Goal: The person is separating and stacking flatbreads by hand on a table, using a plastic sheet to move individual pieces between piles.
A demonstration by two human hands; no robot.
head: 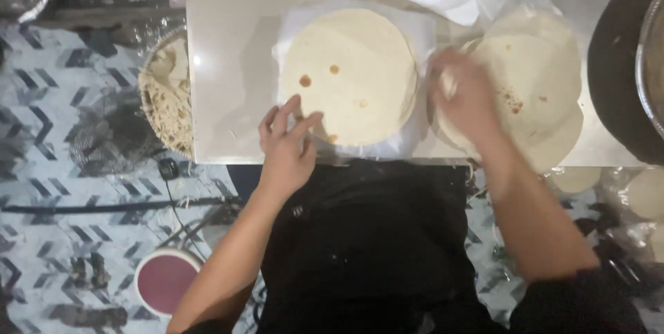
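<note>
Resting on the pale worktop point(228, 43), the middle stack of flatbreads point(349, 75) lay on a white sheet, and the left hand point(287, 147) touched that stack's near-left edge with its grip spread, fingers loose and flat. Just right of that stack, the right hand point(467, 99) was blurred over the left edge of a second stack of flatbreads point(539, 85), and I could not tell whether its grip was spread or pinching. Left of the middle stack, off the worktop's edge, sat a woven basket of flatbreads point(166, 99), with a round red-topped container point(164, 280) on the patterned floor point(69, 168) below.
</note>
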